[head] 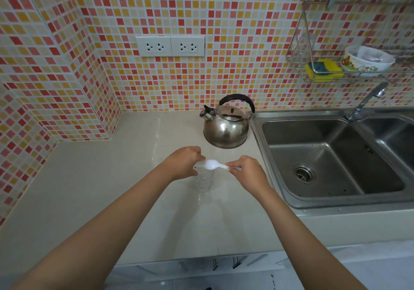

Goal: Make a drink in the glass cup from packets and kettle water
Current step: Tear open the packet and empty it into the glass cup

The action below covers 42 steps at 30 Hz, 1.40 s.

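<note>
Over glass cup (clear liquid), white spoon

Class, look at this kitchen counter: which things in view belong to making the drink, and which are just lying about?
In use: glass cup, white plastic spoon, kettle, left hand, right hand.

Lying about: sponge, bowl, wire rack, sink, tap, wall sockets.

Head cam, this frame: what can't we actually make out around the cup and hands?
- Glass cup contents: clear glass, too small to tell in the head view.
- Left hand grip on the cup rim: fingers hidden behind the hand.
- White spoon handle end: covered by the right hand.
- Kettle water level: hidden by its steel body.
- Packets: none visible.
</note>
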Tool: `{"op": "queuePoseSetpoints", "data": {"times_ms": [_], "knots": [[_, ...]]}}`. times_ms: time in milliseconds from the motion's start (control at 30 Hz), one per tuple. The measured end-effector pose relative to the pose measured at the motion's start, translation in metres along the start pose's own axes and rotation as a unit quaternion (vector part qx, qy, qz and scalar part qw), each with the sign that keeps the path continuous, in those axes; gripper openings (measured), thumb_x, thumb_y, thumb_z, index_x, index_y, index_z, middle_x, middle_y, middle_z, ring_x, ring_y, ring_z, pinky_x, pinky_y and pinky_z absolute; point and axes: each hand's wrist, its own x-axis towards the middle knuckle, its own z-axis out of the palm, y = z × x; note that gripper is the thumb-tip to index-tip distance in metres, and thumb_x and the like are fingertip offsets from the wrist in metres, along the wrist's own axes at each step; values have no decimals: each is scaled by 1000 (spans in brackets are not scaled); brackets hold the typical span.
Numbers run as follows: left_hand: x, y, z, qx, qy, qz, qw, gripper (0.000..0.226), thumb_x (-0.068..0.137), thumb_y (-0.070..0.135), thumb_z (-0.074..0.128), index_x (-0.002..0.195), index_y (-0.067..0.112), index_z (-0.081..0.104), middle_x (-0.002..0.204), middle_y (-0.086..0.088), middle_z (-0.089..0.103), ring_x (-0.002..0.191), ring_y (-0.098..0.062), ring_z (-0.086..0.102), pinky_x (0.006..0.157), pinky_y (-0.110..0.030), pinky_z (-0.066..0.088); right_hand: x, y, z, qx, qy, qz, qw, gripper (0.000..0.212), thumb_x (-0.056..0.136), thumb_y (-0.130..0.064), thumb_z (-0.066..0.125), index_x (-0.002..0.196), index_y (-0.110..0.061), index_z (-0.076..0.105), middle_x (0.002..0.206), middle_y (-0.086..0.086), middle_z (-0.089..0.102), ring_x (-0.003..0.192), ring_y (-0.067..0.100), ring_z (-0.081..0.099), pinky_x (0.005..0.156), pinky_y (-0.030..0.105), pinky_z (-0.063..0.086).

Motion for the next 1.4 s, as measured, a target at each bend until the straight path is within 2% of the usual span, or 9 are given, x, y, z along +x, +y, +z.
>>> {"op": "queuePoseSetpoints", "data": {"times_ms": [167,333,500,700,900,1167,1400], "knots": [[4,6,-1,97,-13,49,994,32,79,19,69,111,18,68,99,-6,59,88,-25,57,73,-32,44,-4,4,2,-5,-3,9,1000,21,89,-21,62,106,-23,73,75,-6,50,75,15,53,62,24,37],[10,9,-2,188,-22,90,978,31,83,9,55,109,16,68,99,-7,58,90,-26,56,76,-33,41,-4,5,3,-6,-3,20,1000,21,89,-21,62,107,-22,73,79,-5,52,79,16,56,64,24,38],[14,11,-2,217,-29,119,968,25,89,13,54,109,15,68,98,-7,59,89,-26,55,74,-33,37,-6,6,3,-3,-7,26,1000,21,89,-21,62,108,-21,72,82,-5,54,82,18,59,64,25,39],[19,16,-8,267,-53,148,951,22,87,8,56,104,13,68,98,-6,60,89,-25,56,74,-32,37,-6,8,4,1,-9,29,1000,21,89,-22,62,108,-21,72,82,-6,54,78,15,56,63,24,39],[22,25,-13,312,-74,168,932,26,85,-4,51,103,7,67,101,-9,62,88,-25,57,72,-31,38,-8,10,5,10,-13,29,999,21,88,-20,63,106,-19,73,85,-3,58,85,20,62,69,28,48],[26,30,-14,367,-85,196,906,20,84,-5,54,96,7,64,99,-10,62,89,-26,58,70,-31,35,-9,11,8,30,-15,36,999,17,86,-19,64,99,-22,75,85,3,66,80,22,63,72,38,55],[30,29,-13,376,-90,204,900,17,85,-1,56,98,7,64,100,-11,62,90,-26,58,69,-32,36,-12,11,10,47,-12,43,998,17,86,-19,65,100,-20,75,87,3,70,78,20,62,71,37,55]]}}
